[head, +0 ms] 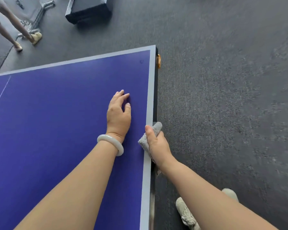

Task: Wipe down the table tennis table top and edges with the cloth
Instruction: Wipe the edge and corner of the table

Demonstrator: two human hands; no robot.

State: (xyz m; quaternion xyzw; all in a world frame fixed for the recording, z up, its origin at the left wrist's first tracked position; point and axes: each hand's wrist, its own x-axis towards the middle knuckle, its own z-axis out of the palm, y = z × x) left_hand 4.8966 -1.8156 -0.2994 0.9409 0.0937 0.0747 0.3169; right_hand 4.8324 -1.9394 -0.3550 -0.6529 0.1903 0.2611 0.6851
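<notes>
The blue table tennis table (pixel 56 113) fills the left half of the view, with a pale border line along its right edge and far end. My right hand (pixel 157 145) grips a grey cloth (pixel 156 128) wrapped over the table's right edge, thumb on top and fingers hidden down the side. My left hand (pixel 118 113) rests flat on the blue top just left of that edge, fingers apart, holding nothing. A white bangle (pixel 111 143) circles my left wrist.
Dark grey carpet (pixel 231 105) lies to the right of the table. My pale shoes (pixel 186 213) stand beside the table's near edge. Another person's legs (pixel 15 30) and a metal frame (pixel 38 15) are at the far left. A black box (pixel 88 11) sits on the floor beyond.
</notes>
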